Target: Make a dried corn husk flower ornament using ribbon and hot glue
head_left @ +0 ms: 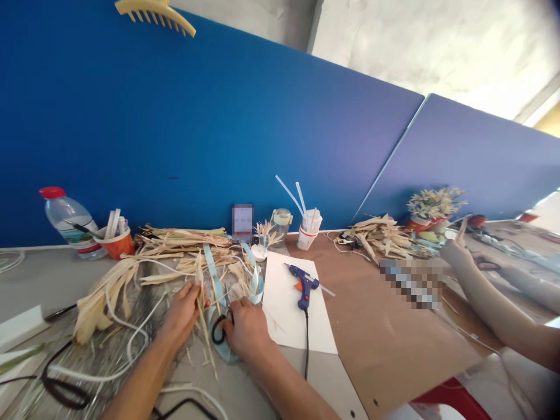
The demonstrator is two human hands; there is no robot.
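Note:
My left hand (182,310) pinches a strip of dried corn husk (202,326), which hangs down toward the table. Close by on its right, my right hand (248,329) is closed round a pair of scissors with black handles (217,330). The scissor blades are mostly hidden by my fingers. A light blue ribbon (214,274) lies behind and between the hands. Small husk scraps are scattered below them. To the right, a blue glue gun (303,286) rests on a white sheet (280,326).
Piles of dried husk (175,238) line the blue partition (196,134). A water bottle (70,219), an orange cup (118,244) and a cup with glue sticks (308,236) stand at the back. White cables (109,373) cross the left side. A co-worker's arms (490,297) are at the right.

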